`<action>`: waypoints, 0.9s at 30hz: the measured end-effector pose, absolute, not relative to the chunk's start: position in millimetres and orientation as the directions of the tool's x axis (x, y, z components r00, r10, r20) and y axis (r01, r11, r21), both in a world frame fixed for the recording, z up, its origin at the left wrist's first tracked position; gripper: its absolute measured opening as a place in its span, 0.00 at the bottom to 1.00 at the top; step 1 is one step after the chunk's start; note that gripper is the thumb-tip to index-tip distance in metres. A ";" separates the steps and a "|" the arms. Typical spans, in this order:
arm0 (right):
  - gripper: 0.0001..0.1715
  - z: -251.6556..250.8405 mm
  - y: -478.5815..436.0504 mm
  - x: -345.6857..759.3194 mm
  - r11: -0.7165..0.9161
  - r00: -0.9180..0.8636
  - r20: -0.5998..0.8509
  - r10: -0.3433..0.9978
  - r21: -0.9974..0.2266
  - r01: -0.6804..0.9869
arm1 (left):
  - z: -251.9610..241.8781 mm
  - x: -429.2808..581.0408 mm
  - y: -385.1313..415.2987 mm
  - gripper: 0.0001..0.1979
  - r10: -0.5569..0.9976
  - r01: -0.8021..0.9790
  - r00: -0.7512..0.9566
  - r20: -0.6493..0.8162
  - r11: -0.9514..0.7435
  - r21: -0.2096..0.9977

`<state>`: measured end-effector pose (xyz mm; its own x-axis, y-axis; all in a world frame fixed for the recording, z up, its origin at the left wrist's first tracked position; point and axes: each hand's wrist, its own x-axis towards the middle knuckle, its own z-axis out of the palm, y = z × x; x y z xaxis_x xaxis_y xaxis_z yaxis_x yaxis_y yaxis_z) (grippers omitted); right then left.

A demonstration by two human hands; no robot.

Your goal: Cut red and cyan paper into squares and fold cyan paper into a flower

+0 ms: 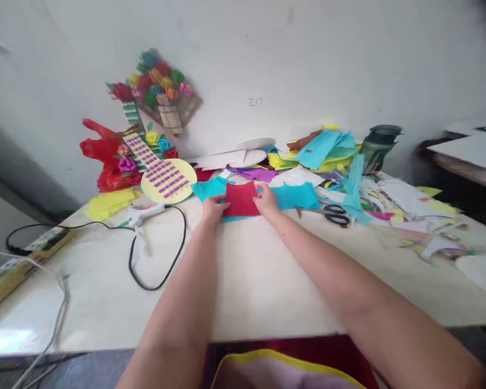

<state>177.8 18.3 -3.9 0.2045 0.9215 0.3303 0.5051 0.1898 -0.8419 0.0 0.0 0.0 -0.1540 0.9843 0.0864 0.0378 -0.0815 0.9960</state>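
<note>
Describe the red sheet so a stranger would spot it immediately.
On the pale table, look between the left hand and right hand. The roughly rectangular red sheet is there, held at its sides. Its red stands out against the turquoise paper showing on both sides.

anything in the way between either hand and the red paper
Nothing visible: the left hand and right hand are both on the red paper, at its opposite sides. The scissors lie off to the right.

The head camera looks down across the table point(251, 281).
</note>
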 end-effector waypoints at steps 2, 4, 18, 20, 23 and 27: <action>0.27 -5.4 19.9 179.5 0.245 0.170 0.368 0.914 -0.836 0.492 | 1.1 0.9 -1.0 0.25 0.986 0.026 -0.143 0.090 -0.087 0.996; 0.27 -7.2 21.7 180.9 0.286 0.143 0.394 0.908 -0.832 0.475 | 3.5 1.8 -3.4 0.26 0.990 -0.004 -0.108 0.089 -0.090 0.996; 0.27 -10.0 26.8 182.0 0.189 0.115 0.209 0.971 -0.968 0.162 | 12.2 3.3 -6.9 0.21 0.983 -0.007 -0.182 0.022 -0.023 1.000; 0.26 -10.2 27.3 182.5 0.184 0.126 0.203 0.971 -0.971 0.152 | 11.4 2.1 -5.6 0.19 0.979 0.005 -0.201 0.027 -0.027 1.000; 0.23 -10.6 27.3 183.3 0.182 0.137 0.204 0.969 -0.971 0.156 | 12.2 0.1 -6.3 0.18 0.986 -0.048 -0.165 0.015 -0.023 0.999; 0.22 -10.1 26.1 183.6 0.180 0.142 0.205 0.969 -0.969 0.167 | 15.3 -2.3 -9.6 0.18 0.996 -0.102 -0.089 -0.030 0.021 0.995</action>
<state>183.6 26.1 -10.1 0.1416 0.9686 0.2045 0.1673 0.1802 -0.9693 -2.3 -9.6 15.3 -0.0894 0.9955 -0.0303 -0.1015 0.0212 0.9946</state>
